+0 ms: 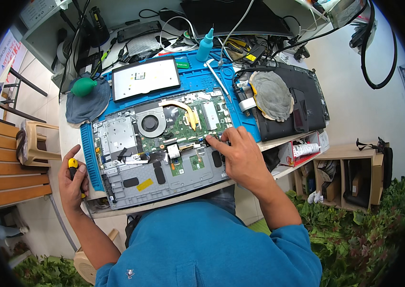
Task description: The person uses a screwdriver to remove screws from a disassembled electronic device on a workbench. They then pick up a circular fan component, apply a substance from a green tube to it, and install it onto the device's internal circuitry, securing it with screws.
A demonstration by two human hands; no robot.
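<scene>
An opened laptop base (126,184) lies before me, its green circuit board, round fan (150,124) and copper heat pipe (190,116) exposed. With the index finger stretched out, my right hand (243,155) touches the lower right edge of the circuit board (171,126); its other fingers are curled, and whether they hold anything is hidden. Off the laptop's left side, my left hand (73,184) grips a yellow and black screwdriver (73,165). A white ribbon cable (173,151) sits near the middle of the base.
Beneath the laptop is a blue repair mat (91,160). Behind it lie a white tray (146,79) with small parts, a blue dropper bottle (205,45) and a white-handled tool (217,79). A green air blower (84,86) rests at left; a black laptop (283,81) with a grey cloth (271,95) at right.
</scene>
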